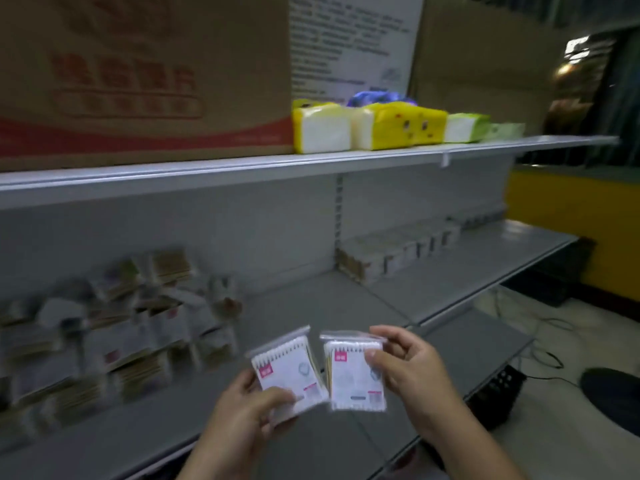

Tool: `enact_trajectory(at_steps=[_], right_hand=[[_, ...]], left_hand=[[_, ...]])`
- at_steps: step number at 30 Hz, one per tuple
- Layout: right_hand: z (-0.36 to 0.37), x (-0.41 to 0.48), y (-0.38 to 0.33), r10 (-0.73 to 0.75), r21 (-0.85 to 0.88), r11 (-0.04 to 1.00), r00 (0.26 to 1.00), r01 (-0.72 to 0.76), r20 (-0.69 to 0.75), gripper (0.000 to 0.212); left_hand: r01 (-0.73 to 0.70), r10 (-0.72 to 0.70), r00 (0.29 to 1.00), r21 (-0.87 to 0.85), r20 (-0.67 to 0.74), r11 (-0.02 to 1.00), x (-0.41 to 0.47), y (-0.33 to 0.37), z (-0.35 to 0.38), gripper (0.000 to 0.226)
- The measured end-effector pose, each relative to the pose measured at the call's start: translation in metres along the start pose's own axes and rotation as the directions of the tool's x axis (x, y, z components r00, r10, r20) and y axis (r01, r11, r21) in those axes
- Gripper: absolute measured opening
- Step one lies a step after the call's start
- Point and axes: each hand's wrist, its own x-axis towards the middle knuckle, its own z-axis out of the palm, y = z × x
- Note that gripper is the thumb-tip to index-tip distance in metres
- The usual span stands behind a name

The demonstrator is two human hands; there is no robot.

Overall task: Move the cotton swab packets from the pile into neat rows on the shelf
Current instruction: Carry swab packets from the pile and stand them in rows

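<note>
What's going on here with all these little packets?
A person is stocking a shop shelf. The left hand grips one swab packet and the right hand pinches a second packet, both held above the shelf's front. A jumbled pile lies to the left; a tidy row stands farther right.

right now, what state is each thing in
left hand: grips left swab packet at its lower edge
right hand: pinches right swab packet at its right side
pile of swab packets: jumbled on middle shelf, left, blurred
row of packets: lined up along the back panel
tissue packs: side by side on top shelf
cardboard box: standing on top shelf
</note>
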Motion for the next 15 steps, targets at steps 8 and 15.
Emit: enact_trajectory(at_steps=[8, 15], right_hand=[[-0.127, 0.032, -0.020, -0.003, -0.024, 1.000, 0.989, -0.001, -0.151, 0.020], [-0.213, 0.092, -0.008, 0.044, -0.004, 0.999, 0.951, -0.047, -0.307, 0.025]], left_hand=[[0.046, -0.044, 0.997, -0.015, 0.067, 0.999, 0.058, -0.052, 0.112, 0.034], [-0.044, 0.037, 0.997, 0.105, 0.067, 0.993, 0.135, -0.068, 0.183, 0.056]])
